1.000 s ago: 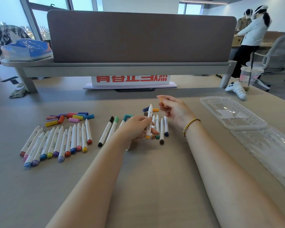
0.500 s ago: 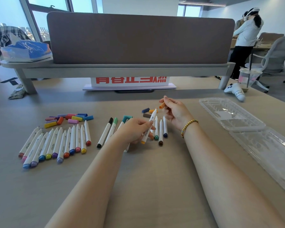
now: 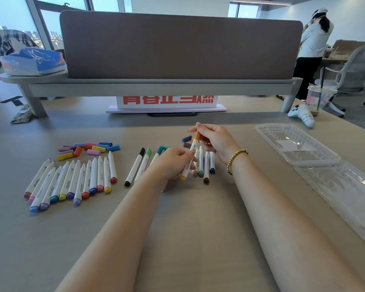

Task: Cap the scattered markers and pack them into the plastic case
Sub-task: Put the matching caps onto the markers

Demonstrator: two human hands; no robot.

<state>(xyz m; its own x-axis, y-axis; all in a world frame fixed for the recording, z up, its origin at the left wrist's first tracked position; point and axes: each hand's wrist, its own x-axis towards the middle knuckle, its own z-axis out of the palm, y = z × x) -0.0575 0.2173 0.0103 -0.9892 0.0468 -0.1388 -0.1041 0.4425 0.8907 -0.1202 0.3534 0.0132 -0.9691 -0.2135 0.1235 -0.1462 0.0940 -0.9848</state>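
1. Left hand (image 3: 173, 163): fingers curled round the white barrel of an orange-ended marker (image 3: 189, 160), held tilted above the desk (image 3: 177, 228), orange butt end lowest, just beyond the fingertips
2. Right hand (image 3: 214, 140): thumb and fingers pinch an orange cap (image 3: 197, 135) at the upper end of that same marker; cap and marker tip meet, though whether the cap is fully seated cannot be told from this angle
3. Barrel print on the held marker reads partly as "marker"; the same word shows on several barrels to the left of the left hand
4. Directly under and behind both hands: four uncapped markers (image 3: 204, 165) lying side by side, with a blue cap (image 3: 187, 138) and a brown cap (image 3: 187, 145) just beyond them
5. Just left of the left hand: two capped markers (image 3: 138, 166), one black, one green; a teal-capped one is partly hidden by the hand
6. Further left: a row of uncapped markers (image 3: 72, 182), with a heap of loose caps (image 3: 89, 148) beyond it
7. Right of the right hand, well apart: the clear plastic case (image 3: 303, 148), lying open
8. Beyond the hands: a white sign (image 3: 167, 101) with red characters, upside down to this view, unread
9. Far right: a white controller (image 3: 302, 115) with lettering too small to read with certainty
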